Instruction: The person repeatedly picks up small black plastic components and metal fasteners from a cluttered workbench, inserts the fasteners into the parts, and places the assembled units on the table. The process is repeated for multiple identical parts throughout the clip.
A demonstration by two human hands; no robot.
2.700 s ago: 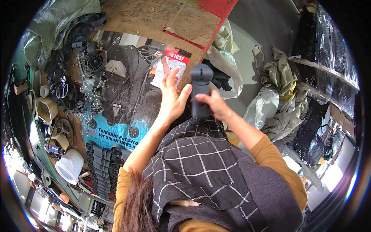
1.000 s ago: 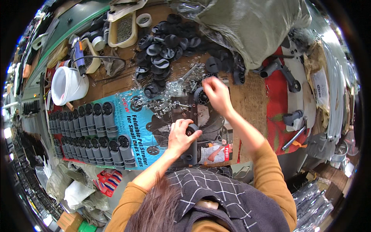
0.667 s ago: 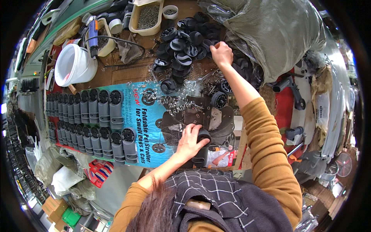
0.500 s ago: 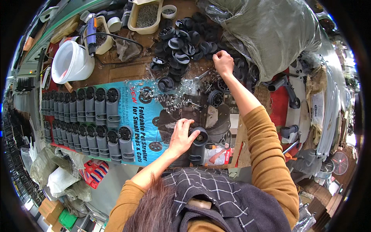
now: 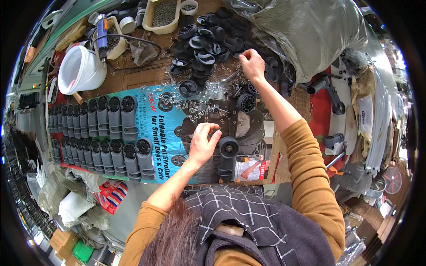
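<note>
A grey plastic leg fitting with a round dark hub (image 5: 228, 147) lies on the printed blue cardboard (image 5: 171, 153) in front of me. Just left of its hub is my left hand (image 5: 202, 144), thumb and forefinger brought close in a pinch; whatever they hold is too small to make out. Farther off, my right hand (image 5: 253, 65) is closed at the right edge of a pile of black curved plastic caps (image 5: 206, 48); its fingertips hide any held part. Loose silver screws (image 5: 199, 107) and a black spoked wheel (image 5: 246, 102) lie between the hands.
Two rows of grey leg fittings (image 5: 116, 116) stand on the left. Behind them are a white bucket (image 5: 82, 71), a blue electric screwdriver (image 5: 102, 37) with its black cord, and a tray of small hardware (image 5: 164, 15). A large grey plastic bag (image 5: 310, 35) bulges at the back right.
My left hand has come off the leg fitting's hub, its thumb drawing up toward the forefinger. The right hand has shifted slightly up and left beside the caps.
</note>
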